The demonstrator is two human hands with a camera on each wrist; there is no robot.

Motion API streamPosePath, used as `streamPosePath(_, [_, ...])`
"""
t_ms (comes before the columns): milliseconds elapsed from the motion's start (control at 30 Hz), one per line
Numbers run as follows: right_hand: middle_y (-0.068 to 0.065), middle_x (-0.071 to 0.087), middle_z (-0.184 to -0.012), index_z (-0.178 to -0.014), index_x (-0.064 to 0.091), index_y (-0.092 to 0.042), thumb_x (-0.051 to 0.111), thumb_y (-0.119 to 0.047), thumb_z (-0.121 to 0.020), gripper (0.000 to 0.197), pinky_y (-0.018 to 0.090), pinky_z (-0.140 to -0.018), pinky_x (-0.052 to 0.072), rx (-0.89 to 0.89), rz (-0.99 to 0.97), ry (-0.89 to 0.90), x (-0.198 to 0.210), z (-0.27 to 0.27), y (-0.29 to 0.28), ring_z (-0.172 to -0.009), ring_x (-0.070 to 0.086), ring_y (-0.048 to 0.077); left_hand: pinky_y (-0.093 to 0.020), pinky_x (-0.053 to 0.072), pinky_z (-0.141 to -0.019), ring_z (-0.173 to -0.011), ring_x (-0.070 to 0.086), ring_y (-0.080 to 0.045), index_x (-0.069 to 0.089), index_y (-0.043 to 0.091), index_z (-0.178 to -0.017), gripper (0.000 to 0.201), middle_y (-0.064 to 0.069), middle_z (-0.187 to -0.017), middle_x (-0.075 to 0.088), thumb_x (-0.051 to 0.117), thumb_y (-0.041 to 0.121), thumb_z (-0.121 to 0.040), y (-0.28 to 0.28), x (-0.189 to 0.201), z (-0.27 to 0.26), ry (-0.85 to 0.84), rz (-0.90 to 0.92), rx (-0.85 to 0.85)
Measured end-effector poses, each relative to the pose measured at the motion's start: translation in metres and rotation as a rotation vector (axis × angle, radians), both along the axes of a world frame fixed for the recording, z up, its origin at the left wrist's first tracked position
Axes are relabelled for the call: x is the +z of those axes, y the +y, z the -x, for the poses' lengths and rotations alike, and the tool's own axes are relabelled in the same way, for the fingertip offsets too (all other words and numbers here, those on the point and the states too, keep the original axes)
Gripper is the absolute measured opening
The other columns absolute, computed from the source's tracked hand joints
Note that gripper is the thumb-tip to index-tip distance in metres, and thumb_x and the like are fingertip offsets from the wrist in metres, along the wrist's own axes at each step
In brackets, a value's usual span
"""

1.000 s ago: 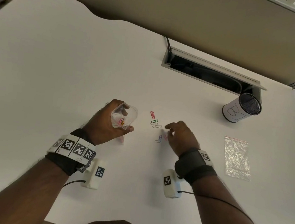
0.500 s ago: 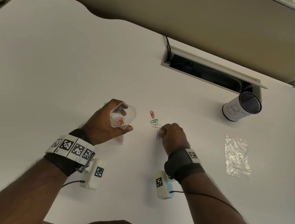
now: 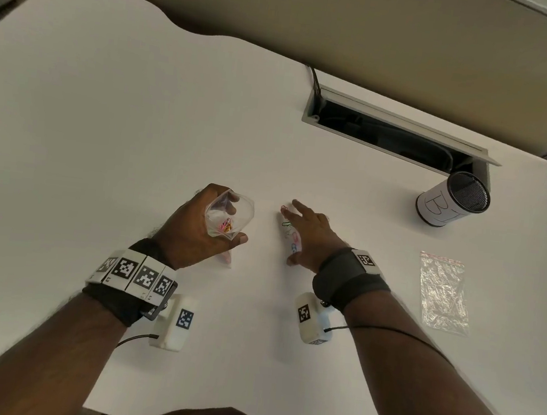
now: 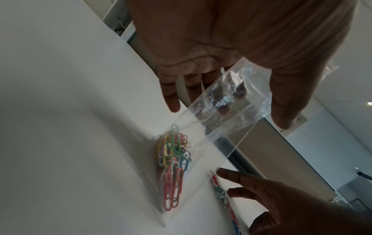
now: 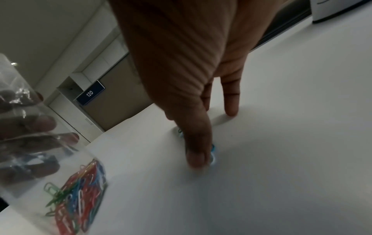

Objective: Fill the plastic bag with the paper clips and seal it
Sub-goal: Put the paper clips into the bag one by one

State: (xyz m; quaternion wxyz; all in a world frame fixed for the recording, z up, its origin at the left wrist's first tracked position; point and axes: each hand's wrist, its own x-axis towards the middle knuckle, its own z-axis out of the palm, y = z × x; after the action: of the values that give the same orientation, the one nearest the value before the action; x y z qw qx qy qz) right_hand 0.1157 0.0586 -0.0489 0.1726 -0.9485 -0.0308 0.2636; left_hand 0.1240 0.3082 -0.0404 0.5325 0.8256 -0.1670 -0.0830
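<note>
Between my hands, loose paper clips [image 3: 288,231] lie on the desk [image 3: 105,120]; my right hand [image 3: 308,237], pinched shut a moment ago, now spreads flat over them to sweep; my left hand [image 3: 199,229] grips the plastic bag [image 3: 228,219], mouth open, part-filled.

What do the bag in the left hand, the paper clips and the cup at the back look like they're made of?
Bag: thin clear plastic film, glossy; the left hand holding it shows through, and it creases.
Paper clips: bent wire with a coloured coating, probably plastic over metal; bright red, green, blue, yellow.
Cup: apparently dark metal mesh, judging by the fine grid inside, wrapped in a white sheet, likely paper, with handwritten marks.
</note>
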Motion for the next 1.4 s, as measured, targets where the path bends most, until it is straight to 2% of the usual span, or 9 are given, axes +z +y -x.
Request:
streamPosePath(100, [-0.012,-0.009,-0.158,-0.148,0.006,-0.033,0.084,-0.026,-0.063,0.116,0.054,-0.107,0.034,0.081,0.087,0.082,0.003,-0.004,-0.001,-0.141,0.009,0.027,-0.008,0.038,-0.082,-0.107,0.054,0.002,0.05,0.023,-0.112,0.066,0.008,-0.102,0.061,0.072,0.057,-0.059,0.0,0.0,-0.001,-0.001,-0.004,-0.002])
streamPosePath(267, [-0.017,-0.013,-0.157,-0.147,0.002,-0.034,0.082,-0.026,-0.065,0.115,0.055,-0.104,0.038,0.13,0.144,0.071,0.0,-0.003,-0.003,-0.141,0.009,0.027,-0.014,0.04,-0.083,-0.106,0.054,0.002,0.05,0.021,-0.113,0.068,0.006,-0.102,0.062,0.072,0.057,-0.059,0.001,-0.001,-0.001,0.008,0.0,0.0])
streamPosePath(367, [-0.018,-0.004,-0.157,-0.147,0.011,-0.032,0.079,-0.026,-0.069,0.104,0.051,-0.104,0.039,0.156,0.15,0.046,-0.003,-0.005,-0.002,-0.139,0.013,0.027,-0.014,0.04,-0.083,-0.107,0.054,0.001,0.051,0.022,-0.112,0.067,0.005,-0.103,0.062,0.073,0.057,-0.059,0.002,-0.001,0.0,0.008,-0.002,0.001])
streamPosePath(567, [-0.009,0.032,-0.15,-0.136,0.044,-0.023,0.071,-0.013,-0.077,0.066,0.037,-0.107,0.035,0.061,0.074,-0.067,-0.011,-0.01,0.002,-0.13,0.031,0.025,-0.013,0.039,-0.083,-0.107,0.054,0.001,0.05,0.022,-0.112,0.068,0.004,-0.103,0.062,0.072,0.057,-0.059,0.001,0.001,-0.001,0.017,-0.005,0.001])
streamPosePath(800, [0.002,0.059,-0.115,-0.105,0.069,-0.016,0.059,-0.001,-0.082,0.028,0.039,-0.084,0.053,-0.005,-0.028,-0.236,-0.024,0.001,-0.001,-0.103,0.054,0.026,-0.012,0.039,-0.083,-0.108,0.056,-0.003,0.05,0.02,-0.113,0.064,0.003,-0.103,0.062,0.078,0.046,-0.062,0.003,0.0,-0.001,0.027,-0.007,0.001])
streamPosePath(933, [0.006,0.059,-0.105,-0.097,0.07,-0.015,0.058,-0.01,-0.087,0.017,0.044,-0.08,0.053,0.036,0.007,-0.251,-0.02,0.007,-0.001,-0.098,0.057,0.029,-0.008,0.038,-0.082,-0.107,0.055,-0.001,0.05,0.021,-0.113,0.065,0.003,-0.104,0.062,0.078,0.049,-0.061,0.004,0.0,-0.001,0.027,-0.005,-0.002])
streamPosePath(1033, [0.009,0.059,-0.107,-0.1,0.07,-0.013,0.053,-0.013,-0.091,0.019,0.043,-0.08,0.052,0.046,0.029,-0.258,-0.015,0.011,-0.001,-0.099,0.057,0.03,-0.003,0.037,-0.081,-0.106,0.055,0.001,0.05,0.022,-0.112,0.068,0.004,-0.102,0.062,0.073,0.057,-0.059,0.002,0.002,0.0,0.026,0.007,-0.007])
streamPosePath(1233, [0.01,0.058,-0.11,-0.105,0.063,-0.01,0.045,-0.013,-0.093,0.022,0.041,-0.08,0.052,0.039,0.115,-0.243,-0.011,0.015,0.003,-0.101,0.057,0.031,-0.003,0.038,-0.08,-0.105,0.055,0.001,0.05,0.023,-0.112,0.067,0.003,-0.102,0.063,0.072,0.057,-0.059,0.0,0.002,0.0,0.02,0.019,-0.007])
streamPosePath(1400, [0.01,0.063,-0.105,-0.098,0.067,-0.011,0.05,-0.012,-0.088,0.02,0.036,-0.083,0.051,-0.12,0.02,-0.235,-0.008,0.013,0.002,-0.098,0.059,0.03,-0.002,0.037,-0.08,-0.105,0.055,0.001,0.051,0.021,-0.111,0.067,0.003,-0.102,0.063,0.073,0.056,-0.059,0.001,0.001,0.001,0.013,0.022,-0.006])
